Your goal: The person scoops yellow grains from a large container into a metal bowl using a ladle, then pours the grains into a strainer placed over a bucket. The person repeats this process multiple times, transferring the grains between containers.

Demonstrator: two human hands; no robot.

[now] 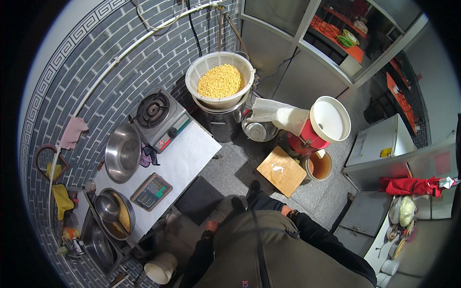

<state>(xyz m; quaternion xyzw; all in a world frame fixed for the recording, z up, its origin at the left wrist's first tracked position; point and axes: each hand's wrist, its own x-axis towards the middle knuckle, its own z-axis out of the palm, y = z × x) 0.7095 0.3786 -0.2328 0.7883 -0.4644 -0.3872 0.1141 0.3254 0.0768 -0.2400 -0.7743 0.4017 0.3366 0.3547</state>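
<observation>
My left hand (212,226) hangs low beside my body, with its fingers too small to make out clearly. Resting by my thigh, my right hand (286,210) is mostly covered by my sleeve and vest. A wooden board (282,176) with a white wet smear lies in front of my feet. Behind it stands a red grinding machine (300,143) with a white round hopper (333,120) and a pale cloth bag (281,114) attached. Yellow beans (221,81), likely soybeans, fill part of a white perforated basket (192,77) set on a metal pot (225,124).
A white-topped table (187,144) at left carries a gas stove (162,120), a steel basin (124,154) and a digital scale (152,191). A steel bowl with a ladle (108,207) stands nearer. Beside the machine sits a bucket of brownish liquid (319,166). A steel basin (260,130) lies behind.
</observation>
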